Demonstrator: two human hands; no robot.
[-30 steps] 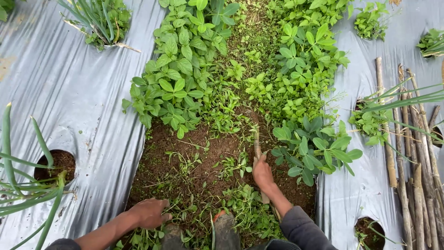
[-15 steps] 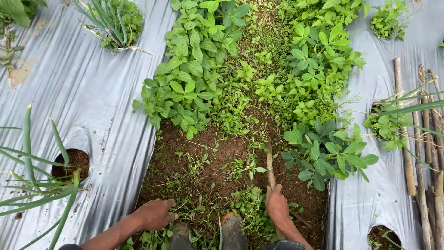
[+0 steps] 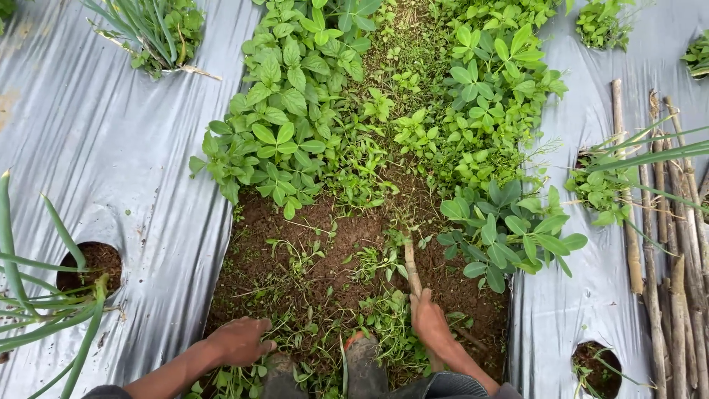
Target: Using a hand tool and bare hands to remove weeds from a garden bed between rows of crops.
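A wooden stick (image 3: 410, 267) pokes up into the brown dirt (image 3: 325, 236) low in the middle of the frame. The right hand (image 3: 430, 323) is wrapped tight around its lower end. The left hand (image 3: 238, 341) rests low and left on small weeds (image 3: 384, 314), fingers curled down. Leafy green plants (image 3: 288, 140) crowd above. Silver plastic sheet (image 3: 111, 162) lies on both sides, bamboo poles (image 3: 665, 244) at right.
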